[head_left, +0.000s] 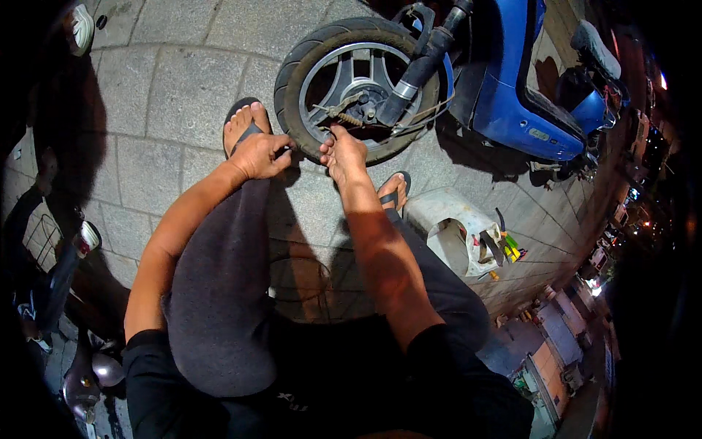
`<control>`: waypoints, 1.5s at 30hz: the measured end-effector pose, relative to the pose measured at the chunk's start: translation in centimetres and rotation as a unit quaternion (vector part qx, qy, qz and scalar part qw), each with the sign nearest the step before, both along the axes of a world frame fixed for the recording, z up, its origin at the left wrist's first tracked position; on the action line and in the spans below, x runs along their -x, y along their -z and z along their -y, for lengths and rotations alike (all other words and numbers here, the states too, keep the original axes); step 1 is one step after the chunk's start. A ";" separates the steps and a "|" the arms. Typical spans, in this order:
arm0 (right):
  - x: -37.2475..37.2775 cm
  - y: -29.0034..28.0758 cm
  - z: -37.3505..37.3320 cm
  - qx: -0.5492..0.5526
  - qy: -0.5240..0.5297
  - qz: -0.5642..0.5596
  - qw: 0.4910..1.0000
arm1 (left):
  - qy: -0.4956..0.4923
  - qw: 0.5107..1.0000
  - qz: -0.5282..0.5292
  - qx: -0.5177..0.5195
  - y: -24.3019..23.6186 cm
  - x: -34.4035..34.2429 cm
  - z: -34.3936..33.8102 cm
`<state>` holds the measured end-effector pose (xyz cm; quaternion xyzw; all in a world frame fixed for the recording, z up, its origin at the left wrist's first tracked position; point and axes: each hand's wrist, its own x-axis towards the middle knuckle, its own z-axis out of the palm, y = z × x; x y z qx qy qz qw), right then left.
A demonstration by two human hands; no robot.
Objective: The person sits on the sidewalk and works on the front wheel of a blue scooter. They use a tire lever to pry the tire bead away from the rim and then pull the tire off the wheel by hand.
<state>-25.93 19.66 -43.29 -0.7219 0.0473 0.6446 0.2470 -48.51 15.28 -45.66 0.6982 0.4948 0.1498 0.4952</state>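
In front of me is the front wheel (pixel 288 88) of a blue scooter (pixel 512 95), with a black tyre and silver spokes. A fork leg (pixel 409 86) runs down to the hub (pixel 371 104), where a spring (pixel 344 115) and a thin cable show. My right hand (pixel 345 155) is at the near side of the rim, below the spring, its fingers curled and pinched together. My left hand (pixel 262 155) is closed beside the tyre, close to my left foot. A small dark bit shows at its fingers. What either hand holds is too small or hidden to name.
A cut-open whitish plastic container (pixel 431 208) with several hand tools (pixel 504 247) stands right of my right foot (pixel 393 192). Stone paving (pixel 194 88) lies around the wheel. Other parked vehicles are in the dark at the left, and a person's shoe (pixel 82 29) is at the upper left.
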 end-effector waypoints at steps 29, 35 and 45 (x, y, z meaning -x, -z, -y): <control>-2.3 0.8 1.0 -0.382 -0.559 0.354 0.645 | 0.007 1.000 0.011 0.004 0.0 0.2 -0.1; -2.7 2.1 1.7 -0.429 -0.514 0.368 0.645 | 0.014 1.000 -0.004 -0.026 0.0 0.3 -0.2; -2.8 0.2 3.0 -0.418 -0.517 0.369 0.649 | 0.011 1.000 0.010 -0.023 0.0 0.2 -0.2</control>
